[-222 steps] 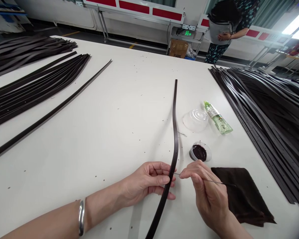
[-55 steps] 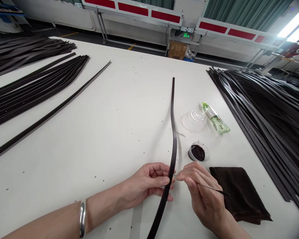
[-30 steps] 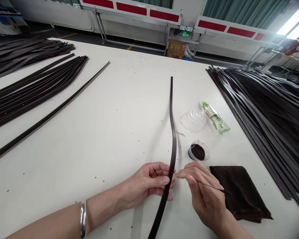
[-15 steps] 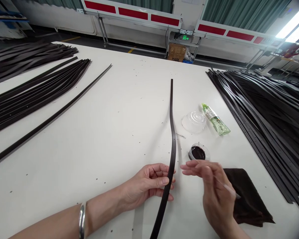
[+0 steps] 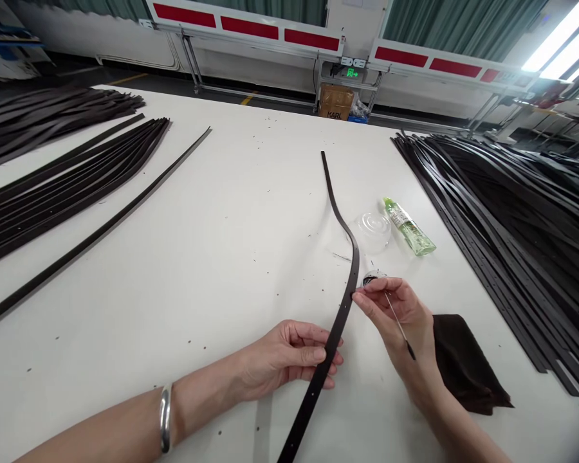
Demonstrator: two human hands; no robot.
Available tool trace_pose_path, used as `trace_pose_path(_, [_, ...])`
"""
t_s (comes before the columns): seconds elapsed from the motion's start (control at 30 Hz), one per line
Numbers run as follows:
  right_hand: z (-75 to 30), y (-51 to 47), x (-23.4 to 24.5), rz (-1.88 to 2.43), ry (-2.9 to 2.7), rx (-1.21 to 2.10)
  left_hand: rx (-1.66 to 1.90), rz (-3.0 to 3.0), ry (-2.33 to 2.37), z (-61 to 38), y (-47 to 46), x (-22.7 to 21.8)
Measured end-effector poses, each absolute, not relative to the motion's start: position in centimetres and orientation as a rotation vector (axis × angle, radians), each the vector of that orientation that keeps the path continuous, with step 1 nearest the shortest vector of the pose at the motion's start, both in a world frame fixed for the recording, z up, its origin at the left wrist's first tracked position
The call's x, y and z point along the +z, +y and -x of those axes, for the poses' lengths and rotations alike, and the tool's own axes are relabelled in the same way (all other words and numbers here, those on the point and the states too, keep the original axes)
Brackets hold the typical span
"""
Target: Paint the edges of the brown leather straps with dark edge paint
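Note:
A dark belt strap (image 5: 335, 331) with small punched holes runs from the front edge up the table, bending to the right in its middle. My left hand (image 5: 292, 357) is closed around it, thumb on top and fingers beneath. Higher up, my right hand (image 5: 395, 315) pinches the strap's right edge between thumb and fingertips. A thin stick (image 5: 396, 316) with a dark tip lies in the same hand and points back towards me. Behind those fingers, a small cup of dark liquid (image 5: 372, 276) is mostly hidden.
A clear plastic lid (image 5: 374, 230) and a green tube (image 5: 409, 226) lie beyond my right hand. Beside its wrist is a folded dark cloth (image 5: 466, 370). Many dark straps (image 5: 487, 238) cover the right side; more straps (image 5: 72, 183) and a single strap (image 5: 101, 225) lie left.
My right hand has moved up and left to the strap, its fingers closing on the edge. The strap's middle now bows further right. My left hand keeps its hold.

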State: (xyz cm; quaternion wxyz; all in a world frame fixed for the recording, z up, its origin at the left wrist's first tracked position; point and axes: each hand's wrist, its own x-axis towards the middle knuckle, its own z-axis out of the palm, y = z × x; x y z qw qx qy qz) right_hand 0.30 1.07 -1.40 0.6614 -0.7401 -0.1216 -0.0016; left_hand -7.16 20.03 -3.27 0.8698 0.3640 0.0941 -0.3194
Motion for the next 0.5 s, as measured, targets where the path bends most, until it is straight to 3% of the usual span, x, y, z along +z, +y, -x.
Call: trace_pose_path(0.5, [-5.6,-3.2,-1.9,2.31,-0.651,-0.375,-0.573,-0.834,0.336,6.9,20.4,-3.3])
